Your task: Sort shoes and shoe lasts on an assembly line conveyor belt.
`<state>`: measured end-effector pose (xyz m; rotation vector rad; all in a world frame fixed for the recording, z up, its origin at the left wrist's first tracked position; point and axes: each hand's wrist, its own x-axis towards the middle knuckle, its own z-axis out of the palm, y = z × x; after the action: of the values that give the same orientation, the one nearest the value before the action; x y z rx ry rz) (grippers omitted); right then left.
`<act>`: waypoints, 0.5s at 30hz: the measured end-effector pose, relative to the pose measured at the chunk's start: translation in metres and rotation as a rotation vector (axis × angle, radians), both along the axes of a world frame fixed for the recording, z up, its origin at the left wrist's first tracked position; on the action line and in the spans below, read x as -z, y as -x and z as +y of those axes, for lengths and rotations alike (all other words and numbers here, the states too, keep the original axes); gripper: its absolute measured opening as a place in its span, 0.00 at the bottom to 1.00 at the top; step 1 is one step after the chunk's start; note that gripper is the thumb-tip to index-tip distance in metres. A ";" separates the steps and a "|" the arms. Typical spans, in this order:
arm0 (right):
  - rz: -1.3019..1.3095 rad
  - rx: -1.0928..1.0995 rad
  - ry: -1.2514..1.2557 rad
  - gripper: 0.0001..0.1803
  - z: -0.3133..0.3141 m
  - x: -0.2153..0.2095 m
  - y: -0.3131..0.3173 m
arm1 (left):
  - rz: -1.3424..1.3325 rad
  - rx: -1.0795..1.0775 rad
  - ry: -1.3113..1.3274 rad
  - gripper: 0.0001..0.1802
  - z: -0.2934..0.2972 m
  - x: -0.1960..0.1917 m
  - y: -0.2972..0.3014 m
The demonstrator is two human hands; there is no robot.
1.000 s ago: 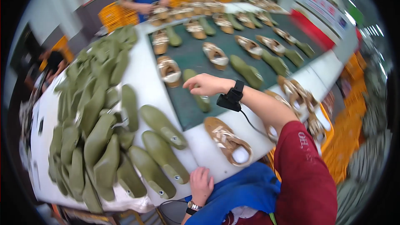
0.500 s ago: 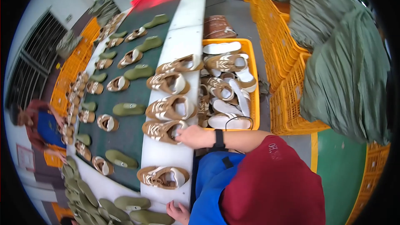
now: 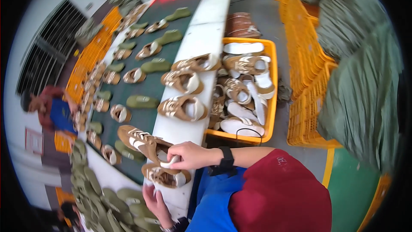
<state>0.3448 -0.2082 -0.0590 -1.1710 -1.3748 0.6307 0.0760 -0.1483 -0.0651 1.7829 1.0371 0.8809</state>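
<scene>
A tan sneaker (image 3: 139,141) with white stripes and laces is gripped at its heel opening by my right hand (image 3: 191,154). Its toe points left over the dark green conveyor belt (image 3: 141,87). Just below it, a second tan sneaker (image 3: 165,177) rests on the white ledge (image 3: 169,125), partly covered by the held one. Close to that second shoe is my left hand (image 3: 158,206), thumb and fingers apart, holding nothing I can see. Farther up the ledge stands a row of several more sneakers (image 3: 182,107).
Green shoe lasts (image 3: 141,102) and sneakers travel along the belt; more lasts (image 3: 88,176) lie heaped at lower left. Right of the ledge, a yellow crate (image 3: 271,90) holds sneakers and white-soled pieces. Stacked yellow crates (image 3: 300,116) stand beyond. Across the belt is a person (image 3: 60,109).
My right hand has lifted a sneaker off the ledge row and brought it toward me, above the nearest one. My left hand has moved up and left toward that shoe. The view has shifted.
</scene>
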 end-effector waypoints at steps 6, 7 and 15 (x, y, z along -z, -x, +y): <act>0.026 -0.538 -0.142 0.10 -0.001 -0.005 0.071 | -0.622 0.308 0.503 0.44 0.010 -0.007 0.002; 0.004 -0.598 -0.134 0.10 0.003 -0.004 0.076 | -0.599 0.252 0.475 0.42 0.004 -0.008 0.006; 0.075 -0.433 0.191 0.19 0.034 -0.036 0.061 | -0.948 -0.098 0.784 0.23 0.015 0.014 0.022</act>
<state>0.2843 -0.1740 -0.0230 -0.9886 -1.5414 1.1221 0.0538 -0.1338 -0.0787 0.5345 0.6679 1.0208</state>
